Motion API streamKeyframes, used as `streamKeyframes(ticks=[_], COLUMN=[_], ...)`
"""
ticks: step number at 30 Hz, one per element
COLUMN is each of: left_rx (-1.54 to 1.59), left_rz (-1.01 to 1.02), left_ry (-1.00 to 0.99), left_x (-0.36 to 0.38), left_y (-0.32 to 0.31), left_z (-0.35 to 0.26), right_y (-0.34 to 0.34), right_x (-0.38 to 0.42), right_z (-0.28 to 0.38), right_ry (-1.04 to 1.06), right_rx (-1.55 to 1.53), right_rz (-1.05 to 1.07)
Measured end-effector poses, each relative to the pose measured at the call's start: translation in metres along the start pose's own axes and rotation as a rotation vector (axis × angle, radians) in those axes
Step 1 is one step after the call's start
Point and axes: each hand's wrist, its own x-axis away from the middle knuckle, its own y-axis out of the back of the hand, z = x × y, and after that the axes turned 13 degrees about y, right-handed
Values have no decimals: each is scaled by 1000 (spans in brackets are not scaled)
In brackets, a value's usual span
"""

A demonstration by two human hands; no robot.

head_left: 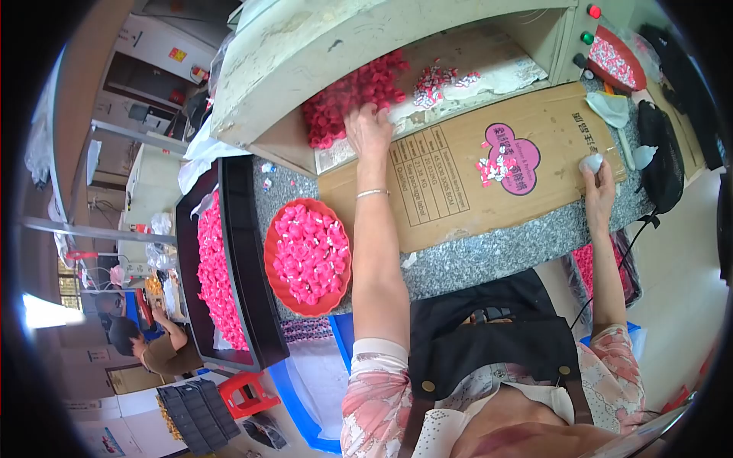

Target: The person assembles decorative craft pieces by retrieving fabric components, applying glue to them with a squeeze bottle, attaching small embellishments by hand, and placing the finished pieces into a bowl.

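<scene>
My left hand (369, 131) reaches into the open front of a pale cabinet, at the near edge of a heap of dark pink pieces (355, 95). Its fingers are bent down among the pieces, and what they hold, if anything, is hidden. A smaller pile of pink and white bits (437, 82) lies beside that heap. At the right end of a cardboard sheet (427, 221), my right hand (600, 191) holds a small white rounded object (591, 162) between its fingertips. More pink and white bits (495, 169) lie on the printed flower.
A red bowl (349, 263) of pink pieces and a black tray (263, 305) of more stand at the left. A white scoop (608, 108), black bag (660, 156) and red basin (640, 72) are at the right. Another person (164, 353) works far left.
</scene>
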Motion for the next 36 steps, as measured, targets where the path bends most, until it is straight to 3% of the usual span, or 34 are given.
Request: streamKeyframes(ticks=[4, 7, 8, 11, 13, 14, 15, 17, 20, 22, 28, 31, 36], left_rx=[-161, -358, -298, -297, -283, -167, 3, 914, 1652, 1790, 1573, 1631, 1852], left_rz=[65, 199, 120, 168, 129, 85, -8, 454, 677, 707, 669, 724, 980], left_ry=[-36, -62, -172, -195, -187, -56, -73, 359, 558, 648, 669, 679, 777], left_x=[-13, -17, -13, -9, -3, 5, 13, 37, 106, 152, 227, 236, 241], left_y=[-14, -15, -17, -15, -2, 12, 19, 43, 72, 82, 108, 110, 109], left_z=[-17, -17, -10, 4, 7, -3, -1, -11, -30, -36, -43, -39, -54], right_y=[-1, 2, 1, -10, -12, -17, -20, -28, -38, -43, -42, -43, -72], right_x=[18, 33, 37, 50, 50, 52, 55, 58, 56, 53, 41, 47, 70], right_z=[35, 52, 61, 75, 93, 103, 108, 116, 134, 141, 142, 151, 156], right_ry=[3, 8, -7, 9, -41, -74, -102, -140, -154, -63, 130, 8, -404], right_rx=[-57, -72, -97, -242, -247, -296, -367, -519, -531, -542, -709, -767, -1194], right_rz=[-38, 55, 85, 105, 240, 281, 311, 361, 463, 449, 529, 456, 480])
